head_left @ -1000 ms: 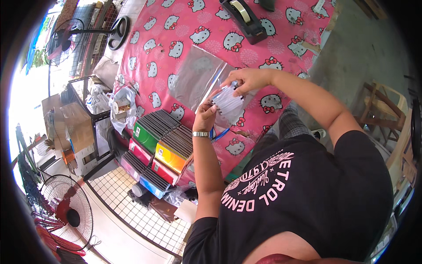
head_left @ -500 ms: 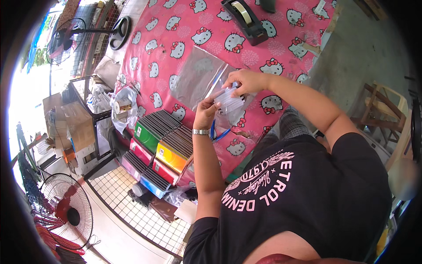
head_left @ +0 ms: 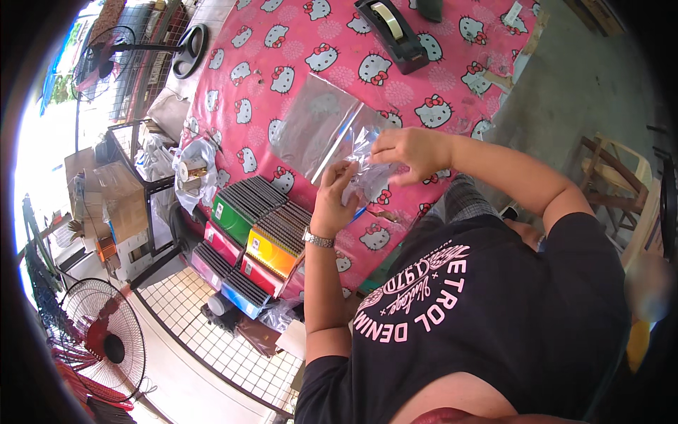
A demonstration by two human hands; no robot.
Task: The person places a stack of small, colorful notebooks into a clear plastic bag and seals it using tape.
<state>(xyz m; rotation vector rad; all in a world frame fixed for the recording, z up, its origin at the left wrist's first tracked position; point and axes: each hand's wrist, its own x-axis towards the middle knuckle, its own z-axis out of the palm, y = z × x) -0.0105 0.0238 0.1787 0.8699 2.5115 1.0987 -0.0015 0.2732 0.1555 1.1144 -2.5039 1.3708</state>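
The right hand [head_left: 409, 152] now sits higher on the clear plastic bag [head_left: 367, 166], toward 12 o'clock, its fingers [head_left: 385, 152] pinching the top edge instead of covering the front. The left hand [head_left: 335, 198] has slid toward 6 o'clock, gripping the bag's lower side. The bag looks more crumpled than a second ago.

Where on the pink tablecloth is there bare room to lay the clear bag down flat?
Free: the pink tablecloth beyond the flat clear bag, left of the tape dispenser. Also the strip between dispenser and right hand. Crowded: the near edge, where both hands, left hand included, hold the crinkled bag beside the coloured boxes.
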